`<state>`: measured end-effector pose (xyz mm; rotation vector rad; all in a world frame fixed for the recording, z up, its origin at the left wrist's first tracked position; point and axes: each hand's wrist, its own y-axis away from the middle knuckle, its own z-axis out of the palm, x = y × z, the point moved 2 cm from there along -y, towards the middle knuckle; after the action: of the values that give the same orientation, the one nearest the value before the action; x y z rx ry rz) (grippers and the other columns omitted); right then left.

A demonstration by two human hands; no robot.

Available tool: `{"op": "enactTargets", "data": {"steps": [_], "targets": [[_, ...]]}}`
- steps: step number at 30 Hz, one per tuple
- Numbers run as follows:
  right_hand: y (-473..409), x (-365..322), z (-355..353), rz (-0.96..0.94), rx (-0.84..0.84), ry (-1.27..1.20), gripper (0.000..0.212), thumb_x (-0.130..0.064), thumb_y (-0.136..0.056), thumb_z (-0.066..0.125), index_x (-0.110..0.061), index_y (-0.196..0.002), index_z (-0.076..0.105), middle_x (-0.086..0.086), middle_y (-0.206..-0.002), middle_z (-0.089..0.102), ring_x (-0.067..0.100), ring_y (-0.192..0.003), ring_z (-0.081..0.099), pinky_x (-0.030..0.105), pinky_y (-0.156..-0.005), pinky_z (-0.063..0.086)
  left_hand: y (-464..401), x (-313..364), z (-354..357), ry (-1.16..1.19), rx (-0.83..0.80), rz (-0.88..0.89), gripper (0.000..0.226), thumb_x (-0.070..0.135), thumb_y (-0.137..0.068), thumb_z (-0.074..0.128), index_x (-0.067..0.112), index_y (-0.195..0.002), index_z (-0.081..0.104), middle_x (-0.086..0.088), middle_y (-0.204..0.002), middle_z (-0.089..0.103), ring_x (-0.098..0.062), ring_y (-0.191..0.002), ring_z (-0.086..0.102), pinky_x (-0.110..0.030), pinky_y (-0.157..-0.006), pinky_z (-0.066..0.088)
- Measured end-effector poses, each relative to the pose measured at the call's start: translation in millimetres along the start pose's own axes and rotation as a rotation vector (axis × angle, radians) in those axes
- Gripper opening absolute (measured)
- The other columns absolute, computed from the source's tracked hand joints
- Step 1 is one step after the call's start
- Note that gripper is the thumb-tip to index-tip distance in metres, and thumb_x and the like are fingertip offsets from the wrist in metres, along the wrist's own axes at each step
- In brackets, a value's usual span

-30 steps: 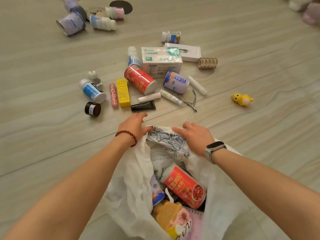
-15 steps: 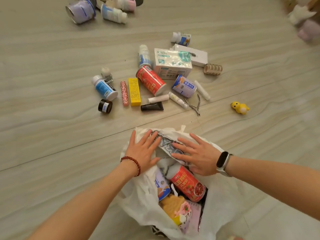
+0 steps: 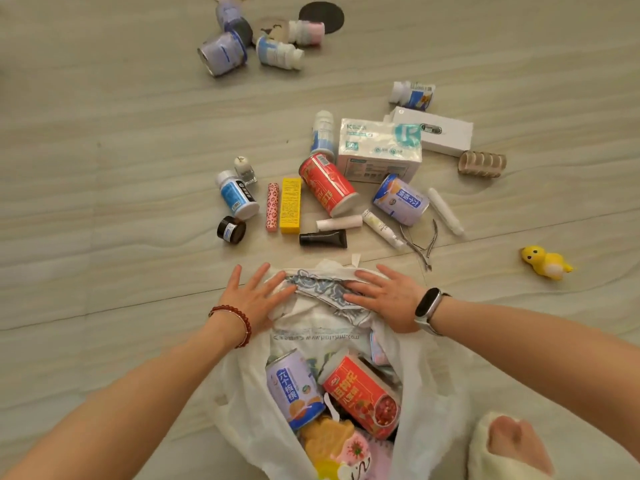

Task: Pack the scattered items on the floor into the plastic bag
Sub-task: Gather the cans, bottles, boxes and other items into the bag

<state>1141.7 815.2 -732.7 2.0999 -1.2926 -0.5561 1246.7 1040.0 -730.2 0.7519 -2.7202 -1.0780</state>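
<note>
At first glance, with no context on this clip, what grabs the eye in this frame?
Both hands, the left hand and the right hand, lie flat with fingers spread on the far rim of a white plastic bag, which already holds a red can and a lavender can. Beyond them a clutter of bottles, tubes and cans lies on the floor, with a mask box at its back. A yellow duck toy sits alone to the right.

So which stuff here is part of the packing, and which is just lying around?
Part of the job:
plastic bag
left hand and right hand, flat on the bag
red can on the floor
yellow box
black tube
yellow duck toy

Just lying about:
black round mat
fuzzy slipper
</note>
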Motion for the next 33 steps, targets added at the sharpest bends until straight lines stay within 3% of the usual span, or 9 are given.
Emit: {"op": "enactTargets", "data": {"steps": [4,6,9,11,18,22,25,29,33], "targets": [[4.2,17.7,-22.0,-0.138,0.275,-0.228,0.065,-0.055,-0.082,0.013,-0.03,-0.133,0.042,0.003,-0.134,0.054,0.02,-0.134,0.037,0.057,-0.114,-0.009,3.0,10.5,-32.7,0.045,0.011,0.054,0.06,0.052,-0.089,0.038,0.027,-0.141,0.024,-0.002,-0.154,0.016,-0.021,-0.145,-0.002,-0.051,-0.116,0.003],[9.3,17.4,-29.5,-0.137,0.463,-0.434,0.06,-0.049,-0.083,0.015,-0.024,-0.114,0.061,0.002,-0.105,0.069,0.017,-0.108,0.059,0.054,-0.116,0.006,4.0,18.1,-52.5,0.188,0.131,0.025,0.056,0.056,-0.085,0.031,0.022,-0.126,0.046,-0.005,-0.139,0.04,-0.023,-0.139,0.024,-0.046,-0.115,0.013],[4.5,20.3,-28.4,0.013,0.858,-0.777,0.039,-0.034,-0.083,0.031,-0.012,-0.084,0.064,0.003,-0.08,0.063,0.02,-0.078,0.059,0.045,-0.091,0.043,-6.8,25.6,-73.8,0.449,0.427,-0.131,0.048,0.048,-0.085,0.036,0.014,-0.113,0.055,-0.008,-0.121,0.053,-0.027,-0.11,0.053,-0.037,-0.098,0.038],[-5.2,33.9,-22.4,0.196,0.962,-0.958,0.03,-0.027,-0.083,0.037,-0.009,-0.088,0.061,0.008,-0.087,0.059,0.023,-0.083,0.055,0.04,-0.079,0.045,-24.6,29.9,-78.7,0.499,0.501,-0.262,0.039,0.032,-0.091,0.045,0.014,-0.124,0.049,-0.008,-0.131,0.049,-0.027,-0.116,0.05,-0.038,-0.096,0.043],[-19.3,74.1,9.6,0.38,0.626,-0.357,0.042,-0.011,-0.083,0.044,-0.012,-0.124,0.044,0.012,-0.136,0.041,0.032,-0.116,0.043,0.042,-0.089,0.038,-84.1,40.9,-78.1,0.566,0.251,-0.42,0.053,0.034,-0.096,0.034,0.012,-0.143,0.02,-0.004,-0.153,0.022,-0.021,-0.143,0.01,-0.043,-0.112,0.024],[-22.8,84.3,11.6,0.456,0.607,-0.268,0.045,-0.002,-0.069,0.048,-0.003,-0.113,0.055,0.018,-0.104,0.061,0.033,-0.084,0.058,0.039,-0.064,0.047,-89.8,50.4,-75.9,0.335,0.229,-0.453,0.053,0.032,-0.096,0.035,0.012,-0.142,0.019,-0.006,-0.149,0.032,-0.024,-0.143,0.011,-0.042,-0.112,0.019],[-18.8,85.4,11.4,0.519,0.555,-0.28,0.047,-0.004,-0.069,0.035,-0.003,-0.108,0.061,0.011,-0.073,0.062,0.027,-0.062,0.058,0.033,-0.049,0.047,-95.4,47.1,-75.3,0.272,0.245,-0.48,0.062,0.032,-0.091,0.047,0.015,-0.142,0.017,-0.008,-0.138,0.045,-0.026,-0.131,0.033,-0.038,-0.105,0.027],[-18.9,82.1,14.8,0.491,0.526,-0.507,0.048,-0.004,-0.09,0.029,-0.007,-0.138,0.027,0.017,-0.115,0.048,0.035,-0.105,0.047,0.042,-0.079,0.043,-93.6,47.6,-81.8,0.382,0.28,-0.425,0.05,0.027,-0.09,0.05,0.017,-0.136,0.031,-0.008,-0.129,0.052,-0.025,-0.12,0.046,-0.037,-0.1,0.03],[-14.4,86.7,-15.0,0.516,0.683,-0.891,0.037,-0.011,-0.089,0.042,-0.004,-0.125,0.046,0.021,-0.12,0.053,0.035,-0.111,0.049,0.039,-0.089,0.04,-58.6,30.6,-94.2,0.524,0.471,-0.38,0.038,0.027,-0.09,0.05,0.015,-0.126,0.048,-0.011,-0.121,0.054,-0.03,-0.11,0.05,-0.038,-0.094,0.037]]}}
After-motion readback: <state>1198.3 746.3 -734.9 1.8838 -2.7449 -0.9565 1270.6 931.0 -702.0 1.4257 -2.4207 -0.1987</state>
